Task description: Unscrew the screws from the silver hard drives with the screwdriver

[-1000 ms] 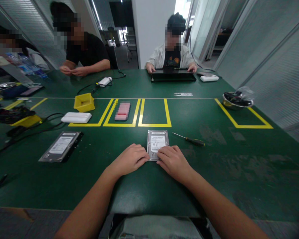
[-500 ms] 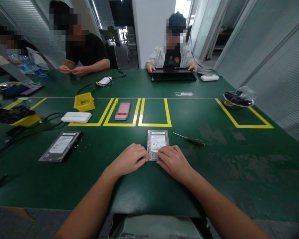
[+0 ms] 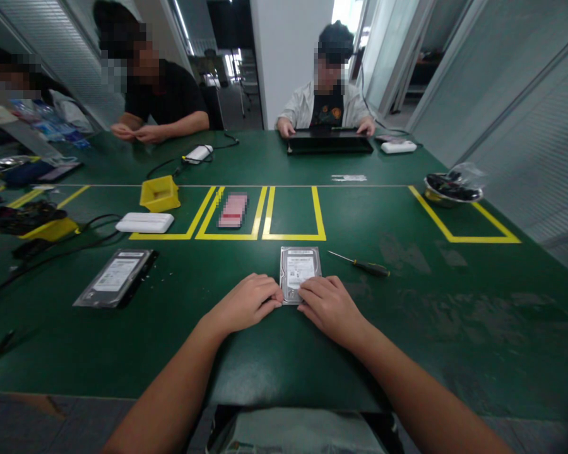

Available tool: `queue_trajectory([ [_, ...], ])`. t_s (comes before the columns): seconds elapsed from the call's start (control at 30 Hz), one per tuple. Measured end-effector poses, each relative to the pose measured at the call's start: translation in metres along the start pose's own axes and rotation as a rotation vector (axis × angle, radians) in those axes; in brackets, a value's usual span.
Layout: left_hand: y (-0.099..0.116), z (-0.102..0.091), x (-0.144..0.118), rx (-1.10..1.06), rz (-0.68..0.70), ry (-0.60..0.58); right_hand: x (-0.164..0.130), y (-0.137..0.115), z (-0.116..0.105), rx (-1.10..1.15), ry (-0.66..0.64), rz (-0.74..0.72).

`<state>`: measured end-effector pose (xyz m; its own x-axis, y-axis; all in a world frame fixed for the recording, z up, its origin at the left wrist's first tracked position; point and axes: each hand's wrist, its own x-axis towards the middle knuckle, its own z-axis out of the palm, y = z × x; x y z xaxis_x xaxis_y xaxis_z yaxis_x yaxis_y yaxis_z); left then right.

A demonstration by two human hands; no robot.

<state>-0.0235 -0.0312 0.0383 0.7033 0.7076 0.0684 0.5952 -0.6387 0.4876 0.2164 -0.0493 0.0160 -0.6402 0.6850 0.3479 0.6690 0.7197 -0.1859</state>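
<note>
- Disk drive point(image 3: 300, 263) is lying flat, label up, on the green surface point(image 3: 250, 372) between your hands; for steadiness, you should be pressing lightly and evenly near its edges.
- Your left hand point(image 3: 250, 304) is curling narrowly at its near left corner.
- Your right hand point(image 3: 334, 309) is laying loosely bent fingers over its near right part; I cannot tell whether either grip is pinching.
</note>
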Motion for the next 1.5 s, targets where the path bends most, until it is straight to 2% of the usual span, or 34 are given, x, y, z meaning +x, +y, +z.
queue_trajectory([
  [1.23,0.0023,0.0008,0.0006,-0.013,-0.001,-0.020,-0.0002,0.0009,0.0013,0.005,-0.006,-0.001],
  [1.5,0.0017,0.0032,0.0010,-0.046,-0.012,0.006,-0.0001,0.0005,0.0011,0.000,-0.008,-0.001],
])
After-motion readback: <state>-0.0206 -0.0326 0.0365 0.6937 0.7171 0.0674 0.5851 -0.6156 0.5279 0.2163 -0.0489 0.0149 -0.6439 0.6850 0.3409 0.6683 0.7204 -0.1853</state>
